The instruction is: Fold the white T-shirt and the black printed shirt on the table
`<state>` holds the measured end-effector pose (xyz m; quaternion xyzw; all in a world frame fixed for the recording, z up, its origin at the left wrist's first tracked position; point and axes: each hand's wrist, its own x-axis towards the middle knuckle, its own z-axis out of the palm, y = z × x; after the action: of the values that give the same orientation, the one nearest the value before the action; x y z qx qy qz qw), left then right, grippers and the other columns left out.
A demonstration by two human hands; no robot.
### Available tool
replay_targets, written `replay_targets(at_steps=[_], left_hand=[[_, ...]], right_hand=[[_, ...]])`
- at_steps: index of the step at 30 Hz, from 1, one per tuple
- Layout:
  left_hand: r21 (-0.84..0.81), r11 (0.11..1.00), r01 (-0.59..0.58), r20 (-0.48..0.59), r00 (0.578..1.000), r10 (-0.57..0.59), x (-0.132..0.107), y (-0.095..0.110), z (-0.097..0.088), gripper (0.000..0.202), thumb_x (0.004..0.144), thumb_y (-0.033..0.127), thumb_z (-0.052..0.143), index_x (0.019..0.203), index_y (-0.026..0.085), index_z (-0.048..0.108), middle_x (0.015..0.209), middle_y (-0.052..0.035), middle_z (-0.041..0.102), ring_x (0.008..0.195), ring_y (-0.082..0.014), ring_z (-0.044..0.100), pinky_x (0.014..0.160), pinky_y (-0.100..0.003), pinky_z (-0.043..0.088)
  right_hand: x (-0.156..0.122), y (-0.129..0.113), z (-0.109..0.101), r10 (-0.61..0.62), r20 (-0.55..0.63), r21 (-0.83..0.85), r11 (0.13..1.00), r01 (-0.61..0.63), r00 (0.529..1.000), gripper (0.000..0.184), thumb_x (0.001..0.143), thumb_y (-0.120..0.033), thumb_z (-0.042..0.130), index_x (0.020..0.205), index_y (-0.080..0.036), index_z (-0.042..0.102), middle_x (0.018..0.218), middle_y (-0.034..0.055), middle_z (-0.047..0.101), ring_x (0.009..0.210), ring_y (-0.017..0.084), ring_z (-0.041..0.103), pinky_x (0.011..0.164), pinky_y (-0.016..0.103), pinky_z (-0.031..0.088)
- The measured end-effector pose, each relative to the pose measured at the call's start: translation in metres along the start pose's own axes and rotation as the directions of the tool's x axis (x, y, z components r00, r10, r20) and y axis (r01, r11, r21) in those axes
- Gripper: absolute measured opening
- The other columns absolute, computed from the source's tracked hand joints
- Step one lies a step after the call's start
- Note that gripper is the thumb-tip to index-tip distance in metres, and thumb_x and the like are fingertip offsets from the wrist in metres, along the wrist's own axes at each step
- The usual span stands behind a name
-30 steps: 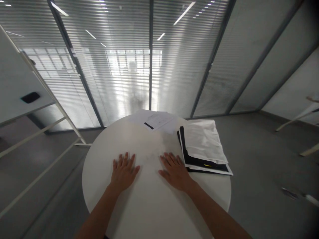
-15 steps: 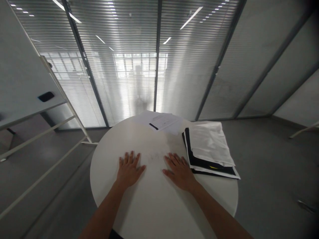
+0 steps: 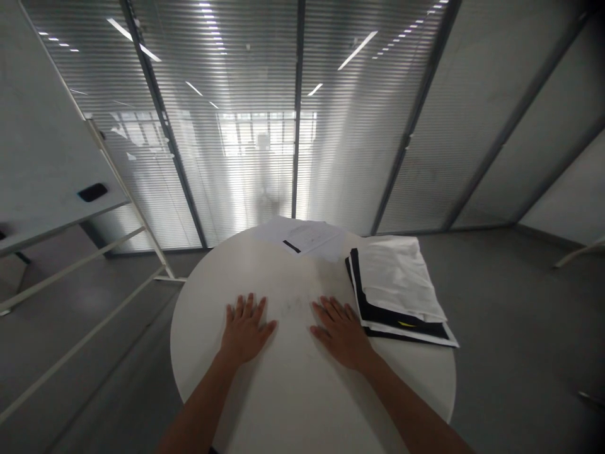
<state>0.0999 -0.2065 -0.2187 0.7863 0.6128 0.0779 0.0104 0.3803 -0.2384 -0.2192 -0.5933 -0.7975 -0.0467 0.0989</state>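
My left hand point(image 3: 246, 329) lies flat on the round white table point(image 3: 293, 403), palm down, fingers stretched out and holding nothing. My right hand point(image 3: 341, 332) rests the same way a little to the right, open and flat. Just right of my right hand sits a stack of folded cloth point(image 3: 399, 285), white on top with black and white layers beneath; the fingers are close to its edge but apart from it. Loose white papers point(image 3: 307, 236) lie at the table's far edge.
A glass wall with horizontal blinds point(image 3: 293, 126) stands behind the table. A white board on a slanted frame point(image 3: 42, 170) is at the left. Grey floor point(image 3: 520, 315) surrounds the table.
Both hands stay flat in place on the table. Only the view has shifted slightly, so the table and hands sit a little further right and lower in the picture.
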Motion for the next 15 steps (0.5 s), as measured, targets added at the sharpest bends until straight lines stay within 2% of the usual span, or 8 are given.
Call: replay_targets(at_steps=[15], left_hand=[[0.014, 1.0, 0.007, -0.003, 1.0, -0.007, -0.0002, 0.0008, -0.0016, 0.076, 0.088, 0.071, 0.021, 0.151, 0.03, 0.028, 0.158, -0.0109, 0.02, 0.145, -0.0399, 0.012, 0.112, -0.064, 0.012]], right_hand=[[0.0009, 0.0018, 0.0019, 0.002, 0.009, 0.019, 1.0, -0.002, 1.0, 0.061, 0.096, -0.061, 0.024, 0.148, -0.031, 0.035, 0.154, 0.0033, 0.03, 0.142, 0.027, 0.028, 0.113, 0.053, 0.021]])
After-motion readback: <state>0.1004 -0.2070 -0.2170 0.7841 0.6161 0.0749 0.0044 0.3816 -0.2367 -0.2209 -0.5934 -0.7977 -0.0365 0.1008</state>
